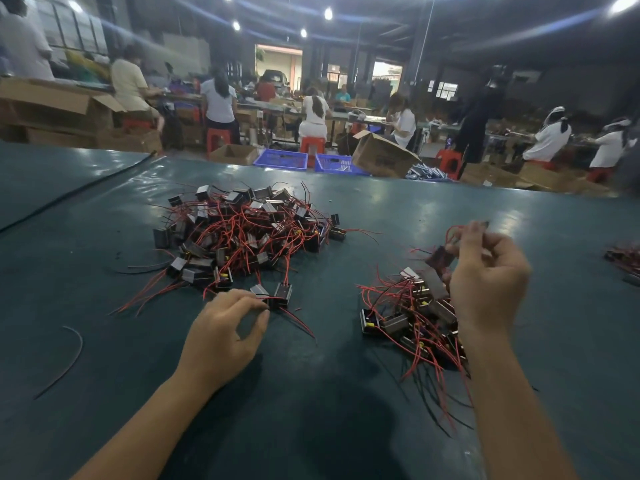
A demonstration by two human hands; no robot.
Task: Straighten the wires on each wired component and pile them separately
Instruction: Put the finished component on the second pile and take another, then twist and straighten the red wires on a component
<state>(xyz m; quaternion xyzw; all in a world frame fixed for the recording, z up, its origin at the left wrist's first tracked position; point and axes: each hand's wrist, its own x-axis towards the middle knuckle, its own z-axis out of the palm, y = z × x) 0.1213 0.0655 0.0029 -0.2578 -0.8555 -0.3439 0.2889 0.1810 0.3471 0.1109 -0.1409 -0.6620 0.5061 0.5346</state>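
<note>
At the left, our left hand curls round the next component at the near edge of the tangled pile; we should lift it clear gently, so its wires drag no neighbours along. To the right, our blurred right hand pinches a raised component above the sorted pile, and we should draw its looped red wire straight before laying it there.

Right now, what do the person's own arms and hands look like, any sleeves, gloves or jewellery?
The left hand and right hand wear no gloves, and no ring, watch or bracelet is visible. Both arms are bare to the frame's edge; no sleeves show.
</note>
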